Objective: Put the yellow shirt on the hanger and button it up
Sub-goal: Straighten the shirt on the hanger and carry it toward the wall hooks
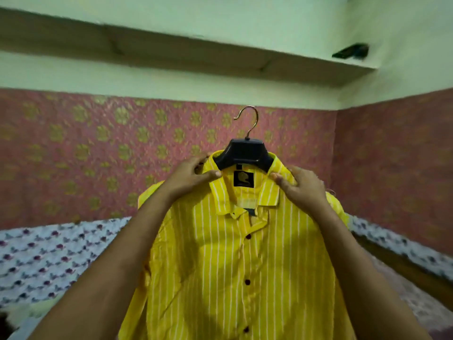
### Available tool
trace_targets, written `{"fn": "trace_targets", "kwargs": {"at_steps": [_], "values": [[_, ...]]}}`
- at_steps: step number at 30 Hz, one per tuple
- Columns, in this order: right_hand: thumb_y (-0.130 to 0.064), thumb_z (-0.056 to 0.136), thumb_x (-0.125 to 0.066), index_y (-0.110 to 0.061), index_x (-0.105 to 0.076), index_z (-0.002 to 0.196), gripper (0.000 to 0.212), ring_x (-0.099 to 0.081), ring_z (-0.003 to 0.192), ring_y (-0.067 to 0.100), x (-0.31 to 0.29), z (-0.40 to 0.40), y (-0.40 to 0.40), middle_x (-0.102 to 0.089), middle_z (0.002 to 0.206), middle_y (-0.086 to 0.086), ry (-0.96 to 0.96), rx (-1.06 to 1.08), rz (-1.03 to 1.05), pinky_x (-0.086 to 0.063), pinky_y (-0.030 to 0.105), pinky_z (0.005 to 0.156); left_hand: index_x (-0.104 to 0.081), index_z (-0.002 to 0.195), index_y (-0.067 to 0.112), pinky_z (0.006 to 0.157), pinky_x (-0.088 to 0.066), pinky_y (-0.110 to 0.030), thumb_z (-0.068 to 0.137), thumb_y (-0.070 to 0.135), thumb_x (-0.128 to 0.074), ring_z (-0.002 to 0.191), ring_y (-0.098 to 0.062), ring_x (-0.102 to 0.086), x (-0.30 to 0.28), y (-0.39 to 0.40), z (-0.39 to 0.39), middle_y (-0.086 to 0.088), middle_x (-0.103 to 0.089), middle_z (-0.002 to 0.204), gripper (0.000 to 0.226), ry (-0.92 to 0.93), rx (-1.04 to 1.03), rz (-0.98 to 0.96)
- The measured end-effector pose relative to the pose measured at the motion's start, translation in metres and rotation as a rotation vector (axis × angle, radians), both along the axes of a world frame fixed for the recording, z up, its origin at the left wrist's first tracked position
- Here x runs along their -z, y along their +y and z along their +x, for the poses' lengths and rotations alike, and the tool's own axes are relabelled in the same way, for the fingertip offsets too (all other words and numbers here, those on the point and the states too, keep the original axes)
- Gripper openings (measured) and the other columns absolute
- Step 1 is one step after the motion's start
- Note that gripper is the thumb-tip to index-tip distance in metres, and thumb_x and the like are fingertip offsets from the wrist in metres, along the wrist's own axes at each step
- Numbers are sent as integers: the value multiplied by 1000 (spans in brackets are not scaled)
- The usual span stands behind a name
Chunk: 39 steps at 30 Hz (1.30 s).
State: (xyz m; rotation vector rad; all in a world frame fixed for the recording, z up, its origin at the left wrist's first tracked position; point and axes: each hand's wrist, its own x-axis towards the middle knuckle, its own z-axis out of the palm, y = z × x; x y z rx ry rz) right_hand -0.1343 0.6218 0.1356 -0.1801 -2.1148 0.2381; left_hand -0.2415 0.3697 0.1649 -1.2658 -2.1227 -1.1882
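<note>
Yellow cotton with thin white stripes fills the middle of the view: the yellow shirt already hangs on the black plastic hanger, whose broad, flat neck piece shows inside the collar and whose thin metal hook curls free above both hands, caught on nothing. So the hanging step looks done.

The left hand pinches the collar edge between thumb and curled fingers at the shirt's left shoulder, and the right hand grasps the collar and shoulder cloth on the other side, thumb on top. Between the 2 hands sits a dark square brand label sewn under the hanger's neck.

Below the hands the front placket runs down with 3 small dark buttons in sight. The panels overlap and lie flat there, so those buttons seem fastened, though the blur makes that uncertain. Just under the collar the fronts fall open in a notch, so the top fastening may still be left to do. My reading is that the work is near its end, with the collar being squared on the hanger.

The cloth is light and soft, creased at the sleeves, and will slide on smooth plastic. Beyond the hands stand a pink wall with gold floral motifs and a printed bedsheet.
</note>
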Motion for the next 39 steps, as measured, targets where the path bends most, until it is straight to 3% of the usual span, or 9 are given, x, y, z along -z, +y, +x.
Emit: {"fn": "trace_targets", "kwargs": {"at_steps": [3, 7, 11, 13, 17, 21, 24, 33, 39], "values": [[-71, 74, -32, -17, -61, 92, 63, -61, 92, 36, -16, 12, 0, -67, 87, 10, 49, 18, 2, -34, 37, 64, -54, 125, 15, 79, -43, -18, 72, 45, -65, 94, 0, -58, -25, 1, 6, -6, -63, 116, 62, 172, -93, -85], [-74, 72, -30, -15, -59, 88, 68, -61, 90, 37, -25, 25, 15, -67, 85, 10, 68, 32, -3, -39, 39, 65, -40, 138, 29, 100, -43, -40, 77, 44, -68, 124, -23, -49, -28, -2, -2, -4, -51, 138, 68, 269, -245, -245], [-71, 75, -30, -17, -61, 95, 65, -62, 89, 34, -31, 38, 31, -67, 87, 7, 27, 51, 55, -36, 36, 63, -56, 109, 21, 81, -42, -36, 77, 48, -64, 103, -29, -56, -25, -3, -9, -9, -62, 104, 43, 219, -338, -468], [-71, 75, -30, -17, -61, 95, 65, -62, 89, 34, -33, 41, 38, -68, 88, 7, 18, 73, 74, -37, 36, 63, -54, 99, 24, 71, -37, -32, 77, 46, -65, 92, -23, -54, -20, -3, -6, 0, -57, 90, 33, 153, -254, -460], [-71, 74, -30, -20, -61, 97, 64, -62, 94, 35, -34, 45, 53, -69, 94, 8, 10, 89, 59, -43, 39, 68, -55, 103, 38, 73, -41, -26, 85, 43, -60, 91, -8, -55, -6, -7, -3, 14, -58, 100, 19, -106, -117, -329], [-70, 75, -31, -22, -62, 103, 64, -60, 99, 37, -33, 51, 63, -68, 102, 8, 2, 96, 39, -42, 40, 71, -56, 114, 41, 88, -40, -28, 68, 79, -49, 104, -4, -53, 14, -18, -12, 13, -56, 116, 60, -356, 6, -156], [-70, 75, -31, -21, -61, 102, 63, -61, 98, 37, -33, 52, 68, -68, 100, 9, -5, 107, 35, -40, 39, 70, -44, 131, 32, 92, -40, -35, 91, 47, -47, 113, -18, -50, 27, -20, -25, 5, -51, 127, 43, -516, 4, -128], [-78, 68, -28, -19, -61, 100, 75, -60, 99, 38, -17, 46, 83, -68, 99, 12, -61, 118, -14, -44, 43, 74, -60, 112, 9, 76, -54, -24, 85, -2, -58, 95, -19, -63, 24, -35, -29, -5, -67, 104, 29, -586, -21, -288], [-72, 70, -34, -18, -63, 105, 70, -60, 101, 35, -17, 42, 70, -68, 99, 10, -102, 56, -31, -45, 46, 80, -64, 105, -5, 71, -46, -29, 84, -2, -61, 84, -21, -56, 32, -27, -43, -15, -63, 96, 21, -356, -443, 157]]}}
